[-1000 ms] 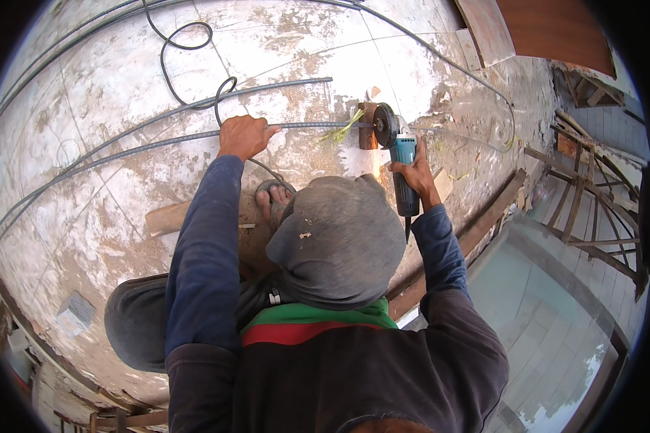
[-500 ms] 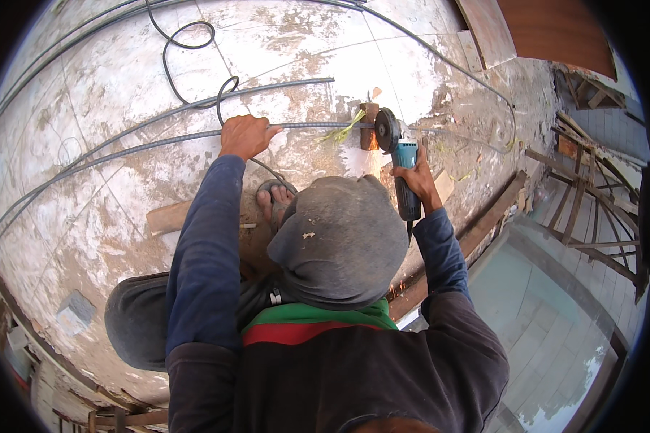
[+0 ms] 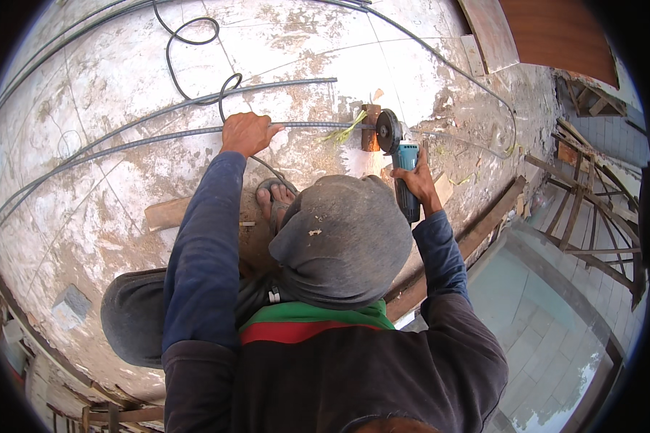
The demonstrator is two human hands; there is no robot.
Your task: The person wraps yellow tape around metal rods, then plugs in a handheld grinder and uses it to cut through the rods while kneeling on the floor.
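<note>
The left hand [image 3: 247,135] grips a ribbed metal rod [image 3: 310,125]; the right hand [image 3: 420,182] holds an angle grinder [image 3: 407,157].
The left fingers curl closed over the rod, thumb pointing right along it, while the right fingers wrap the grinder's teal-and-black body. Up and left of the right fingers, the grinder's disc [image 3: 388,133] stands at the rod where it crosses a brown block [image 3: 370,114], and orange sparks [image 3: 374,164] fall below. Green strands [image 3: 350,131] lie between the two hands, just beside the block. Beyond the left fingers runs a second rod [image 3: 282,84], crossed by a looping black cable [image 3: 168,61]; below and right of them rests a sandalled foot [image 3: 276,193].
</note>
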